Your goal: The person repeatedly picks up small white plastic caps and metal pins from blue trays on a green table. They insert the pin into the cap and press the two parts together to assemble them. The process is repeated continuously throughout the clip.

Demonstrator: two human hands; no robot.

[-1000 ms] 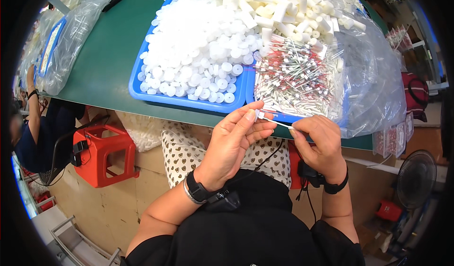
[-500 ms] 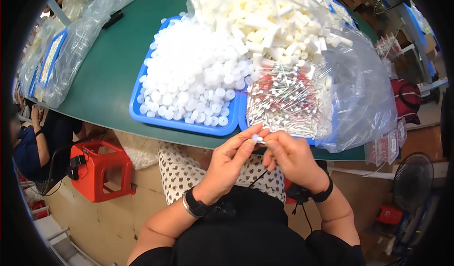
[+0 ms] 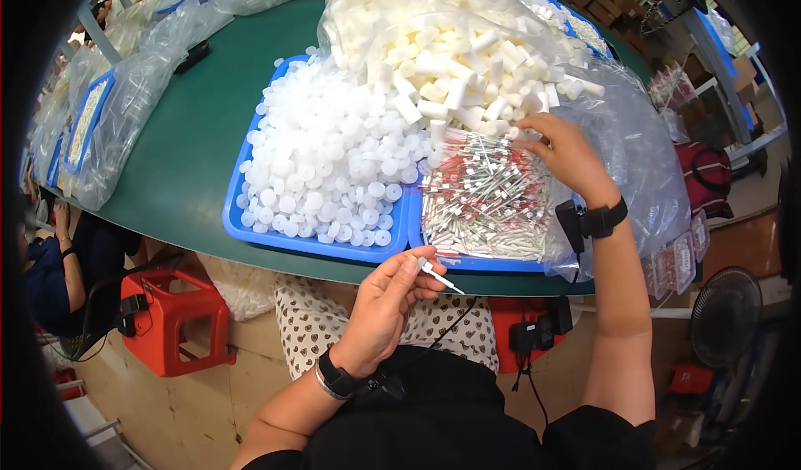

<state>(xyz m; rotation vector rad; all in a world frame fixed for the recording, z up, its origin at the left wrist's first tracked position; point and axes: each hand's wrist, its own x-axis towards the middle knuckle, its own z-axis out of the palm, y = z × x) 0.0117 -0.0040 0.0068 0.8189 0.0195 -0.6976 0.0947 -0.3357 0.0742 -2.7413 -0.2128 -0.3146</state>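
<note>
Stick point(image 3: 444, 279), white and thin, is at the centre of the frame, a little below the middle, and you hold it in your left hand point(image 3: 385, 303). The thumb and fingers are closed on its upper end, and its free end points to the lower right. Your hands are well apart from each other. Your right hand point(image 3: 569, 151), right of centre and higher, has its fingertips at a pale tube point(image 3: 515, 134) on the lower edge of the heap; I cannot tell whether they grip it firmly. The other tubes point(image 3: 455, 78) lie in the upper centre. Under your right hand, a blue tray point(image 3: 492, 265) contains many red and white pieces point(image 3: 484, 194). Beside it, to the left in the frame, a blue bin point(image 3: 313, 249) is heaped with white discs point(image 3: 325, 157). Both stand on the green worktop point(image 3: 179, 140).
</note>
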